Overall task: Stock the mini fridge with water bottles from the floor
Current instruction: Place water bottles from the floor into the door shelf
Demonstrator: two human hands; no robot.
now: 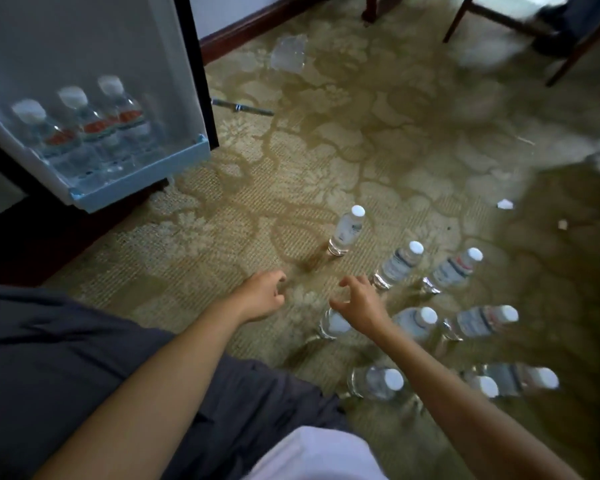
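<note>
Several clear water bottles with white caps stand on the patterned carpet at the lower right; the farthest bottle (pixel 347 232) stands alone ahead of the group. My right hand (pixel 359 301) hovers with fingers spread just above another bottle (pixel 331 323), holding nothing. My left hand (pixel 262 296) is beside it over bare carpet, fingers loosely curled and empty. The mini fridge door (pixel 84 64) stands open at the upper left. Its lower door shelf (pixel 142 178) holds three bottles (pixel 94 123) with red labels.
Crumpled clear plastic wrap (pixel 289 51) lies on the carpet near the dark baseboard. A thin metal rod (pixel 243 107) lies beside the fridge door. Dark wooden chair legs (pixel 459 19) stand at the top right. Small paper scraps (pixel 504 204) lie at the right.
</note>
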